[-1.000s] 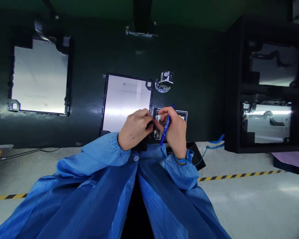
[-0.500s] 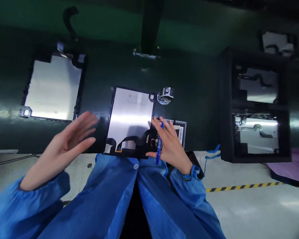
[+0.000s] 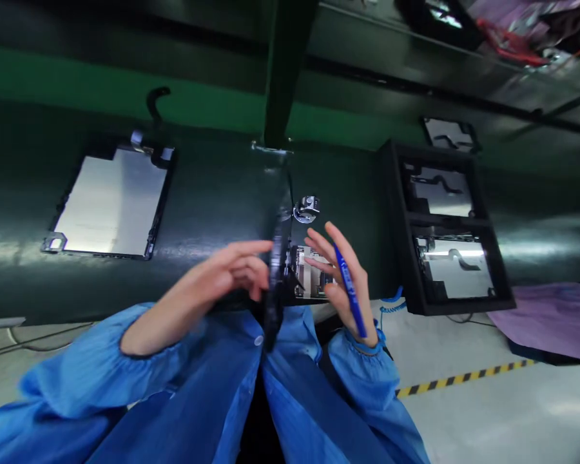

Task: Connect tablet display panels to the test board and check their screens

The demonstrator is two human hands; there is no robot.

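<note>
A dark flat panel [image 3: 276, 277] stands on edge in front of me, seen edge-on and blurred. Against its left side are the fingers of my left hand [image 3: 239, 270], closed on it. To its right, my right hand [image 3: 341, 274] is raised with fingers apart, and a blue pen [image 3: 350, 290] lies across it, tucked at the base of the fingers. Below those fingers a board with electronic parts [image 3: 312, 274] rests on the bench. A round metal piece [image 3: 308, 209] sits just behind it.
At the left lies a silver-backed panel [image 3: 113, 203] with a black cable [image 3: 155, 103]. A black two-bay frame [image 3: 399, 225] holding silver panels stands at the right, with another panel [image 3: 448, 134] behind. A dark post [image 3: 287, 71] rises at the middle back.
The middle panel, flat before, is now upright on its edge. My left hand has moved right and taken hold of it. My right hand has shifted slightly right, and the camera view has shifted.
</note>
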